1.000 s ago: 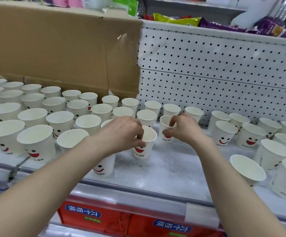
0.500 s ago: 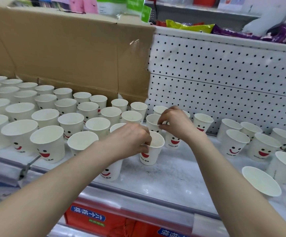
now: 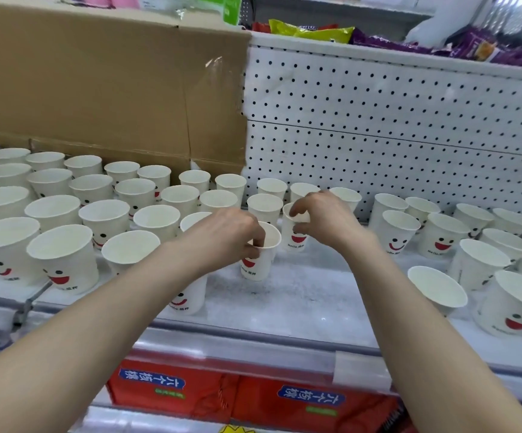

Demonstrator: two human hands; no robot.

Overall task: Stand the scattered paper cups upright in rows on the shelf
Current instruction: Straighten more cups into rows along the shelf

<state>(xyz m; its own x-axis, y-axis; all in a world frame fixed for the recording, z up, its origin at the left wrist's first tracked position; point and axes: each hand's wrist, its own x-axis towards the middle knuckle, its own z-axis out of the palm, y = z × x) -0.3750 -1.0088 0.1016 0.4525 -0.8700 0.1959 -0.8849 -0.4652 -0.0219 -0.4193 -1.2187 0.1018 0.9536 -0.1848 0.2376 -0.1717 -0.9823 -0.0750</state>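
Shop, retail aisle. White pegboard back panel (image 3: 394,120) standing behind a display shelf (image 3: 300,295); clear price rail (image 3: 253,342) running along shelf's front edge. Upper tier holding bagged snacks (image 3: 309,29); red packs (image 3: 253,398) w/ blue labels sitting below. Opened cardboard carton (image 3: 97,82) leaning at back-left; identical paper cups (image 3: 156,218) crowding shelf.

Rowed cups (image 3: 106,214) fill the left half of the shelf (image 3: 300,295), front edge to back, with a cardboard sheet (image 3: 97,89) behind them. At mid-shelf stand 2 cups, the front cup (image 3: 258,264) just left of the rear cup (image 3: 295,240). Loose cups (image 3: 440,232) crowd the right end, before the pegboard panel (image 3: 378,120).
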